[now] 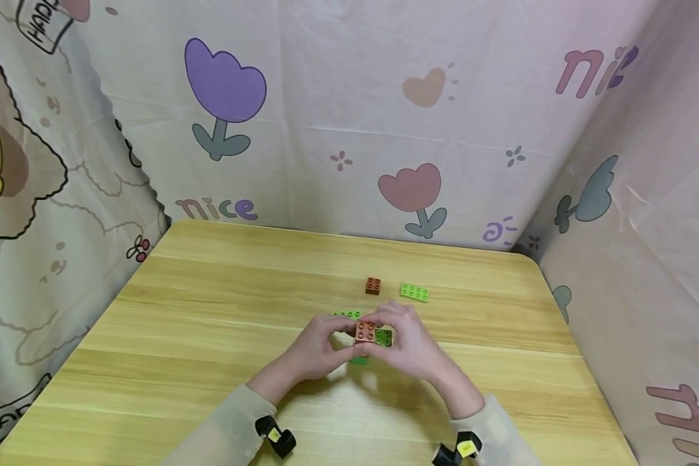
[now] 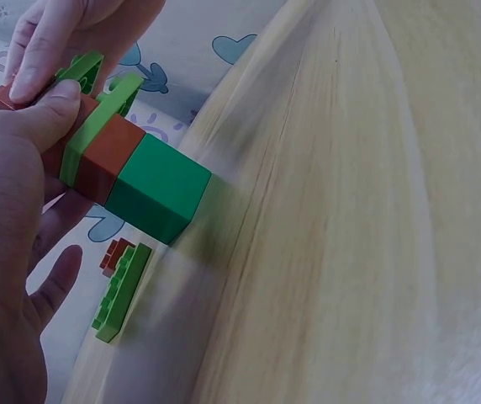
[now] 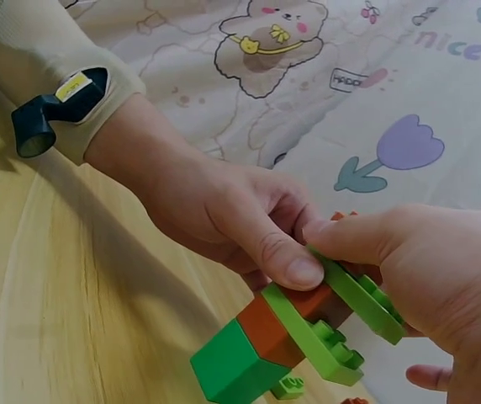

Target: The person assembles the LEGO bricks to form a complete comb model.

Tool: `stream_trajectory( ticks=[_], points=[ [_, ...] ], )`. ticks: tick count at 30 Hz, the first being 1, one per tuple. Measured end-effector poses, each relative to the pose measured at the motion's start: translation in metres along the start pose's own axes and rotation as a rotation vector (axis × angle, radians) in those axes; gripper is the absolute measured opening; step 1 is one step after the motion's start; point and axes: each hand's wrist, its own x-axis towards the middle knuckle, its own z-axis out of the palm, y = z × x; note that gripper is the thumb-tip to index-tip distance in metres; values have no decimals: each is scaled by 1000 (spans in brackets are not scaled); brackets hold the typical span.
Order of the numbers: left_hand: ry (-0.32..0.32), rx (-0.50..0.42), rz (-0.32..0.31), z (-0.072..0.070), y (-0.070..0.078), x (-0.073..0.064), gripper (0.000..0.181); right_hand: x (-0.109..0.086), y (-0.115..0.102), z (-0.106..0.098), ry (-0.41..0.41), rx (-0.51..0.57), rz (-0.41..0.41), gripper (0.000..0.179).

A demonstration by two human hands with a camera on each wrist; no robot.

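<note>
Between both hands stands a stack of toy building bricks: a dark green block (image 2: 158, 189) at the bottom, with reddish-brown bricks and light green plates alternating above it. The topmost brown brick (image 1: 365, 331) shows its studs to the head camera. My left hand (image 1: 320, 347) grips the stack's side, its thumb pressed along a brown brick in the right wrist view. From the other side my right hand (image 1: 406, 340) pinches the upper part, near the top brown brick and light green plate (image 3: 367, 303). Both light green plates jut out to the right of the stack; fingers hide part of its upper end.
Behind the hands on the wooden table (image 1: 210, 291) lie a loose brown brick (image 1: 373, 285) and a light green plate (image 1: 415, 292). Another light green plate (image 1: 349, 314) lies closer, partly hidden behind the stack. Patterned curtains (image 1: 326, 116) border the table's back and sides.
</note>
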Motion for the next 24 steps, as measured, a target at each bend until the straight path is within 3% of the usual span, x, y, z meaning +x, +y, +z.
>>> stream_trajectory(
  ticks=[24],
  points=[
    [-12,20,-23,0,0,0,24,0,2,-1,25,-24,14,32]
  ],
)
